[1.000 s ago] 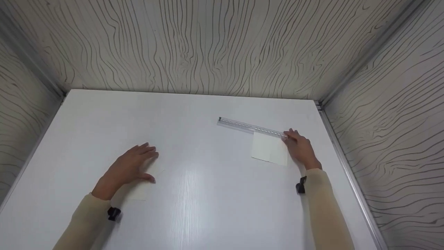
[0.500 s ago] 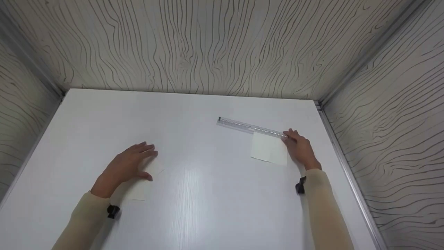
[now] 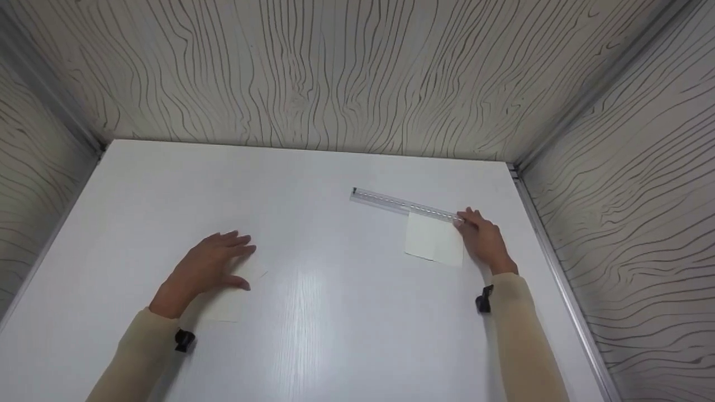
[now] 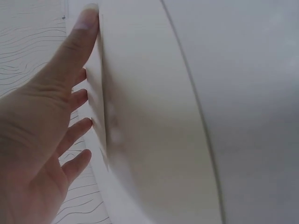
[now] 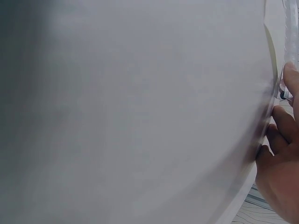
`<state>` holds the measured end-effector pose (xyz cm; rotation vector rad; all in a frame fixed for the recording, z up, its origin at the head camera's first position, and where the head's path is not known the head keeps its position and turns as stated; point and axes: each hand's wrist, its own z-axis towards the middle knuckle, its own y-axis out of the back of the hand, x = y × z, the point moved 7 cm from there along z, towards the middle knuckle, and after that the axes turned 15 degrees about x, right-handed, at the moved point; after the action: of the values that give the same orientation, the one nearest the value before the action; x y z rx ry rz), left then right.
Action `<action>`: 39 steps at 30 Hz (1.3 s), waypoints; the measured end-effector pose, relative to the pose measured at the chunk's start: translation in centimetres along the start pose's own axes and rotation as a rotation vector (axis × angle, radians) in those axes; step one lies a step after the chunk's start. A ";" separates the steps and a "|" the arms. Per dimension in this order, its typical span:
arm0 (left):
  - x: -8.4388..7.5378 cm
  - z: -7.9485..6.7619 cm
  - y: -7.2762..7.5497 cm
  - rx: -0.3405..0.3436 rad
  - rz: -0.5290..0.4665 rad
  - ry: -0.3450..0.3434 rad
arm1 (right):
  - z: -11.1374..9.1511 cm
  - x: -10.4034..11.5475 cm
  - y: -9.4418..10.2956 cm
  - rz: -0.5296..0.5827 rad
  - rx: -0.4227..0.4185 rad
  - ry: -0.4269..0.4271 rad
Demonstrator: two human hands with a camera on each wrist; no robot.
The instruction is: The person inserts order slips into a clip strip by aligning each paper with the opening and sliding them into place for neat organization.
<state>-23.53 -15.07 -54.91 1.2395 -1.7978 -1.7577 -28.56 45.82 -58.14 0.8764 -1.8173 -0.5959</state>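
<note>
Pinched transparent ruler (image 3: 391, 201) w/ R hand (image 3: 486, 240) at far edge of R sheet (image 3: 434, 240).
Held L hand (image 3: 202, 268) spread over L sheet (image 3: 220, 310), w/ wide tabletop (image 3: 329, 251) rm betw.

The scene is unfolding in what is looking like a small walled-in work booth; office or lab, nobody is telling for certain. Under the right hand's (image 3: 486, 241) grip, a broad white tabletop (image 3: 313, 223) is stretching out. Beyond the grip, a back wall (image 3: 313, 78) is rising, wearing dark wood-grain lines; to the grip's right, a matching side wall (image 3: 637, 184) is closing in. Grey corner strips (image 3: 603, 86) are framing the panels. At the grip, a clear ruler (image 3: 385, 200), and just beside it a pale paper square (image 3: 433, 240), are adding a desk-like touch.
</note>
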 end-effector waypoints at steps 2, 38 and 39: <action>0.0 0.1 0.0 -0.012 0.022 -0.002 | 0.0 -0.1 0.0 0.008 -0.003 -0.007; 0.5 2.4 0.2 -0.134 0.058 -0.012 | 0.0 -0.2 -0.1 0.030 0.025 0.001; 0.6 2.4 0.1 -0.133 0.045 -0.009 | 0.0 -0.2 -0.1 0.028 0.022 0.002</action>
<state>-25.72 -13.98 -55.41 1.1315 -1.6699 -1.8274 -28.51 45.93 -58.36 0.8647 -1.8342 -0.5575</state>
